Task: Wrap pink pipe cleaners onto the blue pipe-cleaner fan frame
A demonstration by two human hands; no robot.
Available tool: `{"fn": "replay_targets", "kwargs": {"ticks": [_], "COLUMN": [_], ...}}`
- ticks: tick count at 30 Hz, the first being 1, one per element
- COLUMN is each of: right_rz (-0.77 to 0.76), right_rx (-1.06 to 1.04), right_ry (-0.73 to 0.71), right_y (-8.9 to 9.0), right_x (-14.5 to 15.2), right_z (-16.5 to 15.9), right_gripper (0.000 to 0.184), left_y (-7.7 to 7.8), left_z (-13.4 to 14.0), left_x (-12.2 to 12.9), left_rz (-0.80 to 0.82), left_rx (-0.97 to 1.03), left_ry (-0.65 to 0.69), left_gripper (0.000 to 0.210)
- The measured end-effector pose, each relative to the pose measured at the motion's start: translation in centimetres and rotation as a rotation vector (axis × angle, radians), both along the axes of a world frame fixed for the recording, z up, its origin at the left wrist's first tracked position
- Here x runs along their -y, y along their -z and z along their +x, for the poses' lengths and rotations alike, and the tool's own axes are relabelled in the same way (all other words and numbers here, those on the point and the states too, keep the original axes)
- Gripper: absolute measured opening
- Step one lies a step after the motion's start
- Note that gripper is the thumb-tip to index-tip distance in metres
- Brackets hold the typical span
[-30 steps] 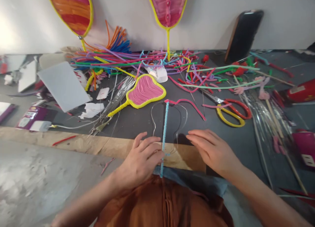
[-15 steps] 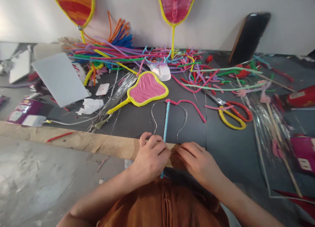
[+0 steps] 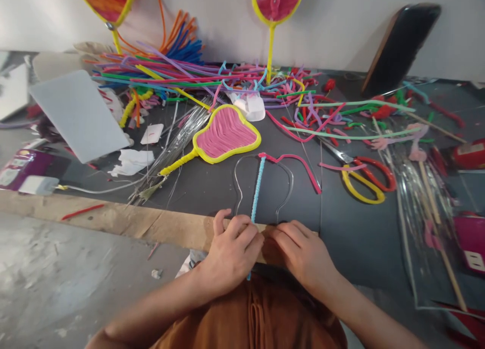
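at lower centre, the left hand (image 3: 233, 250) curls around the blue stem (image 3: 258, 190), which runs up to mid-frame within a bent wire outline (image 3: 292, 181), and the right hand (image 3: 303, 255) bunches narrowly by the wire's lower end, its exact grip hidden, with scissors (image 3: 345, 158) at centre right.

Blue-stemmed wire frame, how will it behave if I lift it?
The blue-stemmed wire frame should feel light, being mostly open. It probably holds shape but bends when pressed, since its outline is thin wire. The pink strip at its top may swing, its far end looking loose.
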State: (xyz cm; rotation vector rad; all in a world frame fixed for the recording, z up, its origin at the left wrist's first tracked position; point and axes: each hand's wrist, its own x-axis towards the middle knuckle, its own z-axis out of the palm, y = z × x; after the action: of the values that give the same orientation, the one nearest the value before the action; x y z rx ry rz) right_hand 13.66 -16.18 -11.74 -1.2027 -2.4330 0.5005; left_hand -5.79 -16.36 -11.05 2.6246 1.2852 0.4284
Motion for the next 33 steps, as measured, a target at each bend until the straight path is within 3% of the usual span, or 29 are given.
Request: {"fn": "replay_targets", "kwargs": {"ticks": [4,7,11,14,19,26,33], "right_rz": [-0.015,0.13,0.156,0.147,0.129,0.105,0.115], "right_rx": [-0.121,-0.078,0.024,0.022,0.029,0.041,0.029], "right_ry": [-0.033,-0.037,-0.161,-0.17,-0.228,-0.264,-0.265], "right_y": [-0.9,-1.8,-1.6,-1.0,-0.9,-0.6,-0.5], "right_x": [-1.5,-3.2,-4.7,-4.8,-4.8,-5.3,-5.4], "right_z": [1.3,2.6,3.2,2.8,2.2,2.2,2.1], "right_gripper": [0.024,0.029,0.024,0.024,0.024,0.025,0.024], "left_y": [-0.6,-1.0,-1.5,-1.7,-0.9,0.7,0.1], "left_z": [-0.5,-1.3,-2.4,-2.2,-0.7,-0.2,0.0], "left_x": [-0.1,0.0,0.4,1.0,1.9,2.2,1.9], "left_rz": [-0.003,0.007,-0.013,-0.04,-0.049,-0.09,-0.091], "left_rx": [-0.028,-0.03,-0.049,-0.021,0.061,0.159,0.173], "left_ry": [0.055,0.073,0.002,-0.056,-0.134,-0.166,-0.148], "left_gripper": [0.012,0.015,0.02,0.019,0.01,0.014,0.02]}}
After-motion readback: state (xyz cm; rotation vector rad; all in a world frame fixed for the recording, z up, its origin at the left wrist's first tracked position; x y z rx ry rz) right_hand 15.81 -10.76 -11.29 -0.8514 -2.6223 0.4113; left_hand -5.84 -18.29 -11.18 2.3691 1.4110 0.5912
